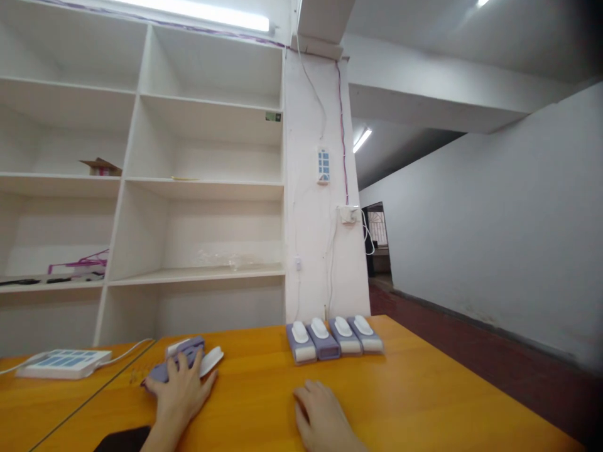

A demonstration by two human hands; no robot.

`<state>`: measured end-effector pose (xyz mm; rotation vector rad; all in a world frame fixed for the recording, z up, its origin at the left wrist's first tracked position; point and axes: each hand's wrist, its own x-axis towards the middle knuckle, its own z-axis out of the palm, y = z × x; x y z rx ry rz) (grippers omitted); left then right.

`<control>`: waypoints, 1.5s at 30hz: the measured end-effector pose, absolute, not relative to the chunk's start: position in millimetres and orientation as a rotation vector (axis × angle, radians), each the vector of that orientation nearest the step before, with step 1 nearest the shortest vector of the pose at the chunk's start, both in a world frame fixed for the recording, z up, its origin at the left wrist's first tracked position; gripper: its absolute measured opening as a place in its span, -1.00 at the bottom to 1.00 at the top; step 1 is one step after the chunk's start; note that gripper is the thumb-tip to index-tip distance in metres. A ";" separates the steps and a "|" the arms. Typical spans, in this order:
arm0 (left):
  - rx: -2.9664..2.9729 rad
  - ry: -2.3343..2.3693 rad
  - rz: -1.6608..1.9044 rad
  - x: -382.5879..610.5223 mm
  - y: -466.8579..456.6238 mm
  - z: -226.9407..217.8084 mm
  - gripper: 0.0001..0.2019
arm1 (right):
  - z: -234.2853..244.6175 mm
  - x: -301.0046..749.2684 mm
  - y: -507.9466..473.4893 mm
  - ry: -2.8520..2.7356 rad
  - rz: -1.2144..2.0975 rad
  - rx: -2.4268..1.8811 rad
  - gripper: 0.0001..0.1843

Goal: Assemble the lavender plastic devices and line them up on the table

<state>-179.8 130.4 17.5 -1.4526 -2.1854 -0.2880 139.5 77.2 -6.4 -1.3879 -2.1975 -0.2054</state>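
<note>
My left hand point(181, 390) lies on a purple and white device point(181, 359) on the orange table point(264, 402), its fingers spread over the device's purple body. A white piece sticks out to the right of that hand. My right hand point(321, 415) rests on the bare tabletop with its fingers curled down, and nothing shows in it. Just beyond it, several matching purple and white devices point(333, 339) stand side by side in a row near the table's far edge.
A white power strip point(63, 363) with a cable lies at the table's left end. Behind stands a white shelf unit point(141, 188) with a small box and pink cables. A white pillar point(325, 188) carries sockets and wires. A dark floor runs along the right.
</note>
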 end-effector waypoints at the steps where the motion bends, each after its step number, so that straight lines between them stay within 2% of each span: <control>1: -1.486 -2.186 -0.279 -178.8 128.7 19.2 -0.43 | -5.5 139.4 74.6 -2.193 -0.199 -1.381 -0.75; 9: -1.858 -2.006 -0.453 -121.9 76.6 27.9 -0.42 | 0.9 139.1 63.3 -2.148 -0.070 -1.278 -0.68; 15: -2.082 -1.924 -0.562 -55.1 37.8 21.4 -0.38 | 14.5 137.7 52.6 -2.268 0.018 -0.997 -0.35; 18: -2.221 -1.917 -0.552 -32.6 24.3 22.7 -0.34 | 15.3 137.5 52.3 -2.312 0.041 -0.975 -0.33; 21: -2.334 -1.902 -0.589 -26.8 18.5 31.7 -0.27 | 7.0 139.6 58.5 -2.228 0.031 -1.144 -0.35; 26: -2.042 -2.004 -0.811 -73.6 47.1 61.6 -0.44 | -2.8 141.8 67.8 -2.136 -0.064 -1.341 -0.31; 30: -1.691 -2.151 -0.623 -154.8 98.9 72.3 -0.58 | 1.8 139.1 67.5 -2.205 -0.092 -1.224 -0.25; 35: -1.597 -2.365 -0.494 -242.3 143.8 51.1 -0.66 | 13.7 134.8 67.0 -2.391 -0.109 -1.065 -0.05; 37: -1.584 -2.375 -0.438 -261.8 155.7 38.1 -0.64 | 20.2 131.6 68.2 -2.526 -0.132 -0.892 -0.08; 41: -1.589 -2.258 -0.319 -285.2 184.2 16.8 -0.56 | 29.7 117.7 78.7 -2.643 -0.211 -0.561 -0.36; 45: -1.612 -2.070 -0.342 -307.3 220.9 11.8 -0.41 | 26.3 92.1 99.8 -2.642 -0.278 -0.534 -0.48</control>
